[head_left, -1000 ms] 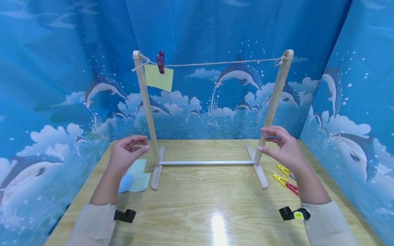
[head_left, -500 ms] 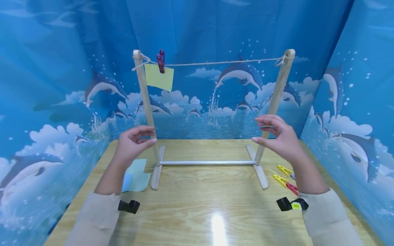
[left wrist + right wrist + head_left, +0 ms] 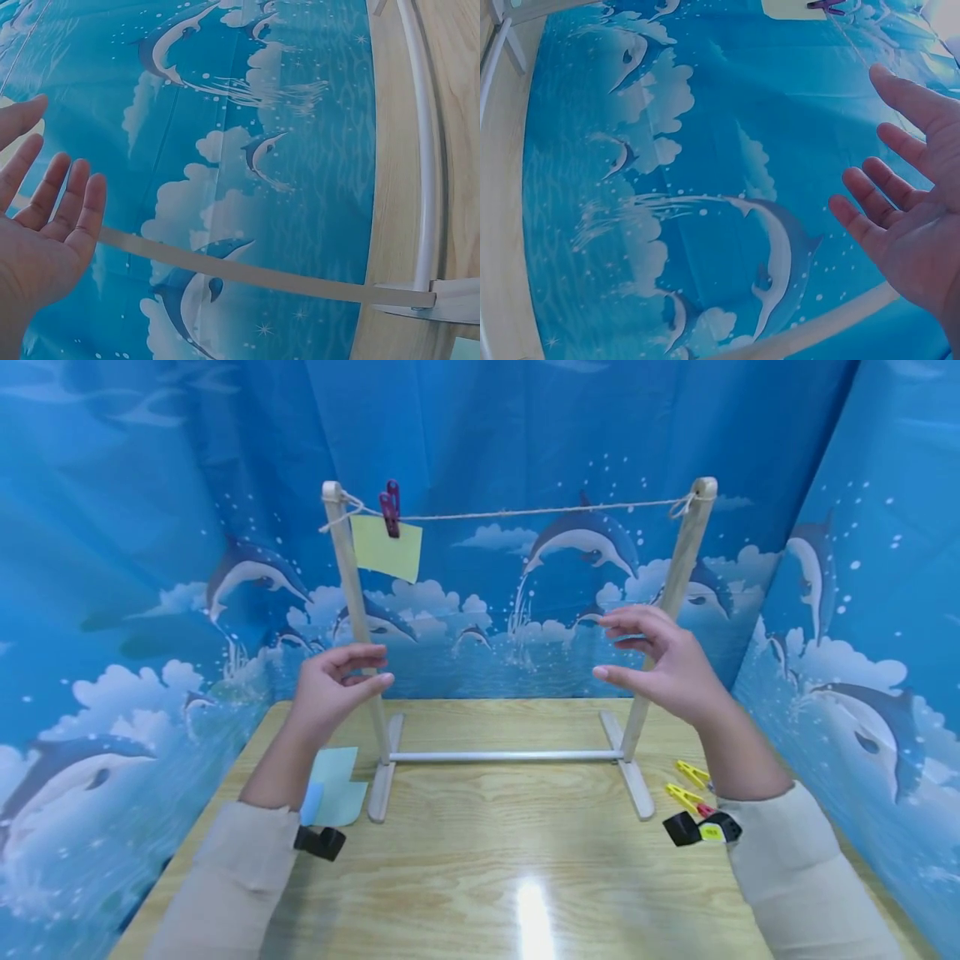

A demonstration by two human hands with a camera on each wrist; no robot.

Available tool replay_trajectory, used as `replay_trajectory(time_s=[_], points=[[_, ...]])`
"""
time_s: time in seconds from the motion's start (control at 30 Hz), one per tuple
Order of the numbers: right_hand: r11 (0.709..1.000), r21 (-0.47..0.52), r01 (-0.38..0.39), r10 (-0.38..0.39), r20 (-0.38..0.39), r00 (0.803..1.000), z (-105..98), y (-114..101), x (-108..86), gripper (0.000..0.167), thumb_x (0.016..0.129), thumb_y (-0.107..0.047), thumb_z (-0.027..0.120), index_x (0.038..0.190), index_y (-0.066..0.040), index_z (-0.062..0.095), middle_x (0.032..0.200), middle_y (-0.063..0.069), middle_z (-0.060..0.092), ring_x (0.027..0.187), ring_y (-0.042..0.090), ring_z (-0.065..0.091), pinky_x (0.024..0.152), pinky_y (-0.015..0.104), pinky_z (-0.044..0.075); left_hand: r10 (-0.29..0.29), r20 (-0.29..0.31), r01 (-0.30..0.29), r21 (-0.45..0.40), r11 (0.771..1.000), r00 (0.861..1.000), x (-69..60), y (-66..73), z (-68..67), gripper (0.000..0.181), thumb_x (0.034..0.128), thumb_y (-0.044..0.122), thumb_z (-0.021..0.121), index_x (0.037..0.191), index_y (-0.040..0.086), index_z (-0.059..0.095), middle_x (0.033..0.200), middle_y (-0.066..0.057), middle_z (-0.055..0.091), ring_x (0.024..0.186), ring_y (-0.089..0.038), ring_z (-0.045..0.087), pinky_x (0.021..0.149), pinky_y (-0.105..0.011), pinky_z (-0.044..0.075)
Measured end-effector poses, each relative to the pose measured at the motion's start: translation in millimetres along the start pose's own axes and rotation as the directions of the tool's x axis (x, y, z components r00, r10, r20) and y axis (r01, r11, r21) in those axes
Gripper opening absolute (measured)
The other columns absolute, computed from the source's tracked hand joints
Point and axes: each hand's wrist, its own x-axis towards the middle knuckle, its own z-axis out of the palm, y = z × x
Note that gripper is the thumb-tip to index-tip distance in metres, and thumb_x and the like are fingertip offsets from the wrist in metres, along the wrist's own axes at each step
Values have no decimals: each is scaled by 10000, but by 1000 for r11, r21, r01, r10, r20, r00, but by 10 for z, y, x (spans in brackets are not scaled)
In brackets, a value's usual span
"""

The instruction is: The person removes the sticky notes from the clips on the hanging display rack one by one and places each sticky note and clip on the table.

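My left hand [image 3: 333, 689] is raised before the left post of a wooden stand [image 3: 348, 568], fingers bent loosely and holding nothing. In front of the right post, my right hand [image 3: 667, 664] is raised the same way, thumb apart from the fingers and nothing between them. Both palms show empty in the wrist views. A string [image 3: 517, 513] runs between the post tops. Near its left end a dark red clothespin [image 3: 390, 510] holds a yellow sheet of paper [image 3: 386, 548] on it.
Light green paper [image 3: 341, 797] and blue paper [image 3: 311, 802] lie on the table [image 3: 450, 868] at left. Yellow clothespins [image 3: 684, 797] and a red one, partly behind my right wrist, lie at right. A white crossbar [image 3: 502, 757] joins the stand's feet. Dolphin-print curtains surround the table.
Both hands have risen and moved inward, the right one further up. The stand, the hung yellow paper and the things on the table have stayed in place.
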Motion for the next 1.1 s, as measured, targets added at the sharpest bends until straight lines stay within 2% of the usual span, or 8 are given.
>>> replay_trajectory(time_s=[0.2,0.53,0.77,1.1], points=[[1000,2,30,-30,24,999,8,-129,154,515,822,11,766,1302,-35,586,1309,52,517,1134,231,524,969,222,471,-31,8,31,4,1000,999,76,73,38,462,865,258,764,1266,65,641,1216,-65,651,1117,-205,605,880,-239,540],[997,-26,66,-65,56,996,69,-354,425,471,845,-41,761,1288,-42,599,1308,67,515,1129,214,528,981,302,481,-11,5,10,30,999,1000,223,129,117,457,863,292,762,1259,91,653,1221,-61,658,1116,-181,610,961,-316,512],[993,-76,89,-82,84,993,131,-484,646,464,857,-115,766,1290,-72,606,1292,57,530,1133,216,530,988,371,477,-27,-4,27,39,999,1000,334,184,186,463,851,352,761,1247,131,665,1208,-40,661,1130,-199,601,978,-358,503],[992,-78,97,-88,115,989,257,-713,956,470,857,-203,777,1280,-81,612,1296,50,538,1124,191,529,982,350,487,-82,-9,82,-61,995,997,467,245,296,491,849,336,768,1270,120,637,1274,-58,625,1162,-173,589,1026,-353,466]])
